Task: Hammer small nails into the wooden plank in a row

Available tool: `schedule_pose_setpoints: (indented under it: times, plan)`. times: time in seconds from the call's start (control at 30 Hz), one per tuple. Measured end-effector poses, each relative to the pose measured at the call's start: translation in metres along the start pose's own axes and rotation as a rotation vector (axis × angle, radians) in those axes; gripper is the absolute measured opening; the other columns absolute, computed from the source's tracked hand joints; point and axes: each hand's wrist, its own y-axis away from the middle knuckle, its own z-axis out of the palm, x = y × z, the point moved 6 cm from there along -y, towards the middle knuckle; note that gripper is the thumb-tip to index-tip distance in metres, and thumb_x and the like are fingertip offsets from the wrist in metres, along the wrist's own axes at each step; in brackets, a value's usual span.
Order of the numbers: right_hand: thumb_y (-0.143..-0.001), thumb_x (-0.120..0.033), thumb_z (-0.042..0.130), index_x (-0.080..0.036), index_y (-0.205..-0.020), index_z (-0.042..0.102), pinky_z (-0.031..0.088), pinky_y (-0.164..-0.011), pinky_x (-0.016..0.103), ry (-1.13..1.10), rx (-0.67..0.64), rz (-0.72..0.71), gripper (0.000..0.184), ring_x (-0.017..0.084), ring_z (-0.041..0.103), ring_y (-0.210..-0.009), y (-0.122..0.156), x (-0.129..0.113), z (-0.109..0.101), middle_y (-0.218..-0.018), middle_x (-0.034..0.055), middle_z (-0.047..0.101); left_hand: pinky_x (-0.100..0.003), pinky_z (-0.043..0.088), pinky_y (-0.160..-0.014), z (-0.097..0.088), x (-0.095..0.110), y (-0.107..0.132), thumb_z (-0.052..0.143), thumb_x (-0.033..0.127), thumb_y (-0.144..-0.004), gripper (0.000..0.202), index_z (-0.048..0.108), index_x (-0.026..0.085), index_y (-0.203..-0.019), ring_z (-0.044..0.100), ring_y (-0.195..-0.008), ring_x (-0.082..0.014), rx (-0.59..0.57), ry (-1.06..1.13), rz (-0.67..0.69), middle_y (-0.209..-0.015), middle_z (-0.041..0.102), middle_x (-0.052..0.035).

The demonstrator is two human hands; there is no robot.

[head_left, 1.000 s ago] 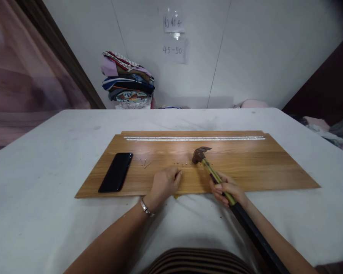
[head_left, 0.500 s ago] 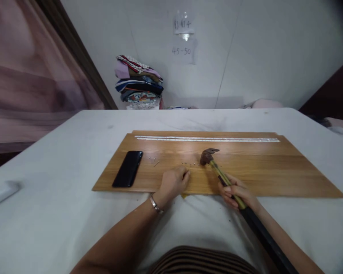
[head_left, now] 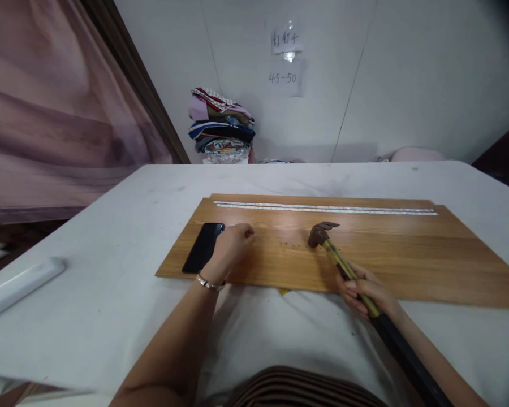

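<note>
My right hand [head_left: 367,291] is wrapped round the handle of a claw hammer [head_left: 338,261]. The hammer's rusty head rests on or just over the wooden board [head_left: 411,254], its claw turned up and away. To the left of the head, a short row of small nails [head_left: 290,245] sits in the board. My left hand [head_left: 234,244] is over the board's left part, beside a black phone [head_left: 201,249], and covers part of the phone's right edge. Its fingers are curled together; whatever they pinch is hidden. The spot where loose nails lay is behind this hand.
Two white measuring strips [head_left: 322,210] run along the board's far side. The board lies on a white-covered table [head_left: 110,226]. A white roll-shaped object [head_left: 23,285] lies at the left. Folded clothes [head_left: 223,127] are stacked by the wall, and a pink curtain [head_left: 68,113] hangs at left.
My left hand has moved left from beside the nail row to near the phone. My right hand keeps the hammer in about the same place. The whole view has shifted slightly.
</note>
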Motion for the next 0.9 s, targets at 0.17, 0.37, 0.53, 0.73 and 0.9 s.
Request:
schedule_pose_setpoints:
  times: [0.17, 0.37, 0.53, 0.73, 0.9]
  plan:
    - [-0.075, -0.028, 0.065, -0.02, -0.086, 0.049, 0.028, -0.029, 0.013, 0.014, -0.003, 0.012, 0.021, 0.002, 0.032, -0.031, 0.002, -0.005, 0.004, -0.056, -0.009, 0.045, -0.027, 0.044, -0.071, 0.004, -0.018, -0.005, 0.05, 0.032, -0.082, 0.023, 0.069, 0.022, -0.09, 0.063, -0.091, -0.0215, -0.042, -0.197, -0.039, -0.098, 0.07, -0.0054]
    - [-0.075, -0.026, 0.064, -0.02, -0.089, 0.05, 0.029, -0.029, 0.013, -0.021, -0.014, -0.009, 0.021, 0.002, 0.032, -0.031, 0.002, -0.007, 0.005, -0.056, -0.0092, 0.046, -0.029, 0.046, -0.071, 0.009, -0.016, -0.005, 0.046, 0.027, -0.081, 0.025, 0.069, 0.021, -0.087, 0.064, -0.091, -0.0233, -0.092, -0.281, -0.016, -0.096, 0.071, -0.0071]
    - [-0.073, -0.026, 0.065, -0.02, -0.085, 0.048, 0.026, -0.026, 0.013, -0.018, 0.004, -0.017, 0.021, 0.002, 0.029, -0.028, -0.001, -0.004, 0.004, -0.053, -0.0096, 0.046, -0.03, 0.047, -0.068, 0.007, -0.025, -0.007, 0.04, 0.024, -0.083, 0.029, 0.069, 0.018, -0.089, 0.066, -0.089, -0.0251, -0.058, -0.352, -0.055, -0.095, 0.071, -0.0099]
    - [-0.073, -0.03, 0.065, -0.02, -0.087, 0.048, 0.025, -0.027, 0.013, 0.025, 0.03, -0.023, 0.024, 0.002, 0.029, -0.028, 0.0, -0.005, 0.003, -0.054, -0.0097, 0.045, -0.03, 0.047, -0.069, -0.009, -0.033, -0.008, 0.038, 0.024, -0.086, 0.032, 0.068, 0.018, -0.093, 0.066, -0.089, -0.0246, 0.017, -0.348, -0.122, -0.099, 0.071, -0.011]
    - [-0.075, -0.03, 0.065, -0.02, -0.088, 0.049, 0.026, -0.028, 0.013, -0.004, -0.003, -0.015, 0.023, 0.002, 0.029, -0.029, 0.003, -0.005, 0.004, -0.055, -0.0095, 0.045, -0.031, 0.048, -0.073, -0.032, -0.043, -0.005, 0.039, 0.029, -0.088, 0.031, 0.067, 0.02, -0.097, 0.065, -0.093, -0.0249, 0.119, -0.319, -0.218, -0.103, 0.07, -0.0083]
